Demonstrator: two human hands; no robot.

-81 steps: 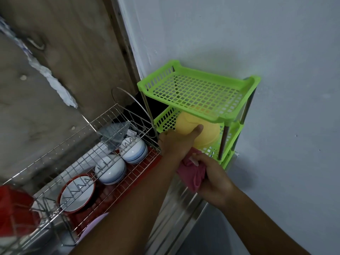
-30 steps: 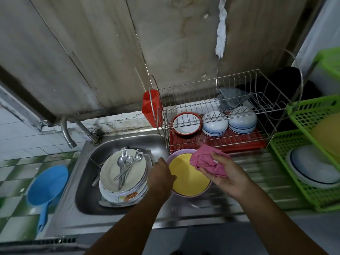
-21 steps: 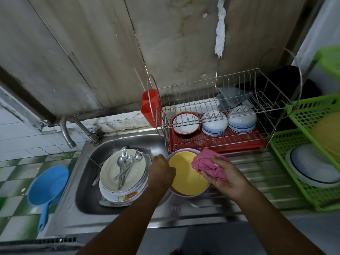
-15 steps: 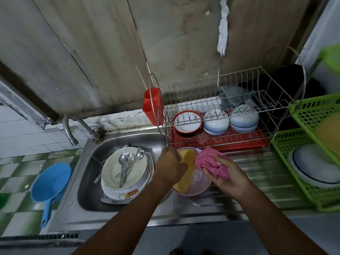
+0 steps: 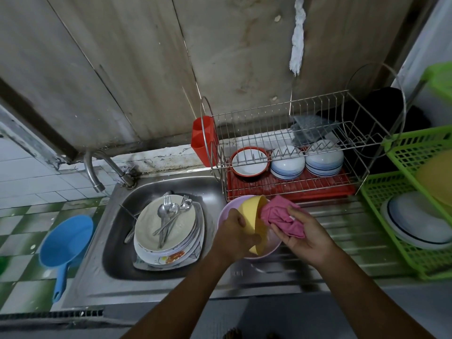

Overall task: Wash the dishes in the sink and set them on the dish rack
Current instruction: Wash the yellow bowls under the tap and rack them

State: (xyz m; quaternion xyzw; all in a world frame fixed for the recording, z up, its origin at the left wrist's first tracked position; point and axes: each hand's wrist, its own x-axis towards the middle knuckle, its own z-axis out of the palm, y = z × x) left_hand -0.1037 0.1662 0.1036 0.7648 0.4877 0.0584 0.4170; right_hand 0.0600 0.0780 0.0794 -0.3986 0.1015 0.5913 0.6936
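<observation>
My left hand (image 5: 236, 234) grips a yellow bowl (image 5: 253, 220), tilted on edge inside a lilac bowl (image 5: 269, 248) on the steel drainboard. Beside it, my right hand (image 5: 302, 232) holds a pink cloth (image 5: 281, 217) against the yellow bowl's inside. The sink (image 5: 117, 231) holds a stack of plates (image 5: 168, 243) with several spoons and forks (image 5: 171, 214) on top. The wire dish rack (image 5: 293, 152) on a red tray stands behind, holding a red-rimmed bowl (image 5: 249, 162) and two stacks of blue-striped bowls (image 5: 305, 160).
A green plastic shelf (image 5: 411, 199) at the right holds a white plate stack (image 5: 420, 223) and a yellow bowl. A red cutlery holder (image 5: 203, 140) hangs on the rack's left end. The tap (image 5: 93, 172) reaches over the sink. A blue scoop (image 5: 63, 243) lies at the left.
I turned from the green shelf to the sink. My left hand took the yellow bowl lying flat in the lilac bowl and tilted it upright; the cloth moved against it.
</observation>
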